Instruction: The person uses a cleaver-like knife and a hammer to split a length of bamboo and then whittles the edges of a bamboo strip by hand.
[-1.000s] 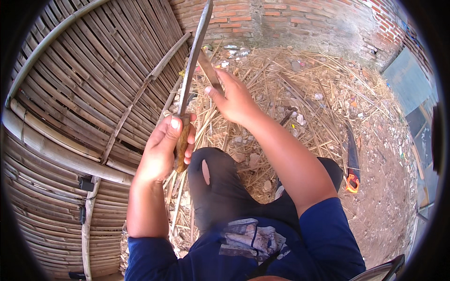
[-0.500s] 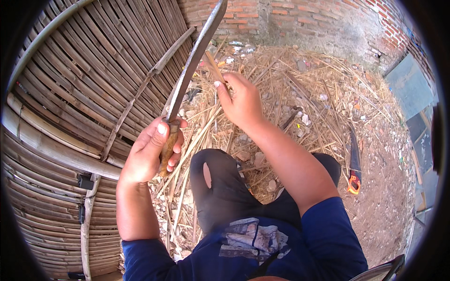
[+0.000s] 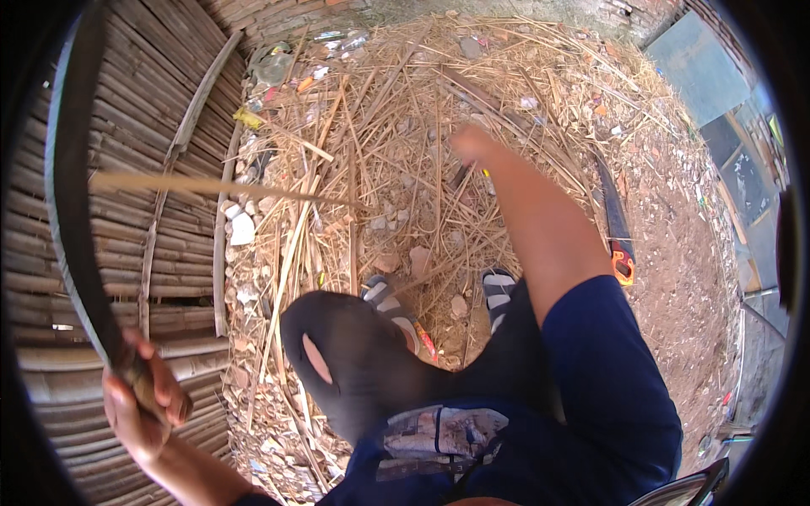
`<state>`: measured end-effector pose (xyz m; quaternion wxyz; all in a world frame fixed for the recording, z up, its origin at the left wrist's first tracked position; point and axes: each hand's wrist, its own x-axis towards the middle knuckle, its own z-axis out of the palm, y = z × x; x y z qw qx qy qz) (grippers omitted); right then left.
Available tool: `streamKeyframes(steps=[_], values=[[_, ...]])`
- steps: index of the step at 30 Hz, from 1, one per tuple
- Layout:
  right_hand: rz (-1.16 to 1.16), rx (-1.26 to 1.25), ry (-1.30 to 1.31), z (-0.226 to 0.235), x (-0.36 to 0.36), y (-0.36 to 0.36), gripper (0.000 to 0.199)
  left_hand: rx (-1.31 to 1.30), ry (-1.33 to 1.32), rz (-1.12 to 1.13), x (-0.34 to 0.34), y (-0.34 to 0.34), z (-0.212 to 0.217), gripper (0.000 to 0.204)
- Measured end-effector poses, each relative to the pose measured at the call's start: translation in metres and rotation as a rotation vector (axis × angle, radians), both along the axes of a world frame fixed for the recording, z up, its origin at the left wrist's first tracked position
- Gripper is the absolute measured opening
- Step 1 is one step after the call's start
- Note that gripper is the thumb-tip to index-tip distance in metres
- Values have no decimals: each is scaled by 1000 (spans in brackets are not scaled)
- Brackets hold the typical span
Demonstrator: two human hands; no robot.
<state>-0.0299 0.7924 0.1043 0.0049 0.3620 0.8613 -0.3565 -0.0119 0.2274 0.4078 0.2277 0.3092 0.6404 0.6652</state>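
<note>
At the far left, my left hand point(image 3: 148, 396) is closed round the wooden handle of a machete point(image 3: 74, 185). Its long curved blade points up in front of the bamboo slat wall. My right hand point(image 3: 474, 145) is over the littered ground right of centre, blurred, with its fingers hidden from view. A thin bamboo strip point(image 3: 228, 185), smeared by motion, lies across the view between the blade and the middle of the ground. A visible gap separates the strip's near end from my right hand.
A handsaw point(image 3: 618, 223) with an orange and black handle lies at right. Bamboo scraps point(image 3: 380, 110), stones and litter cover the ground. The slat wall point(image 3: 126, 228) stands close at left, a brick wall point(image 3: 472, 8) at the back. Striped footwear point(image 3: 498, 291) shows below.
My left hand has swung left and down with the machete. My right hand has moved right, away from the bamboo strip it held before. The view has tilted downward.
</note>
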Motion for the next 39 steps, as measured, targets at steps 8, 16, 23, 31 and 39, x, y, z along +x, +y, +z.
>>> streamKeyframes(steps=[8,16,23,31,39], values=[[-86,10,-225,-202,-8,-17,44,365,-697,-114,-34,-45,4,57],[-150,56,-337,-194,6,9,50,63,-44,402,-47,2,-2,46],[-294,73,-337,-156,9,11,51,54,-21,580,-40,-5,5,50],[17,139,-416,-75,94,111,57,-177,63,378,-62,53,39,50],[-122,390,206,87,134,106,57,-310,132,159,-37,69,53,49]])
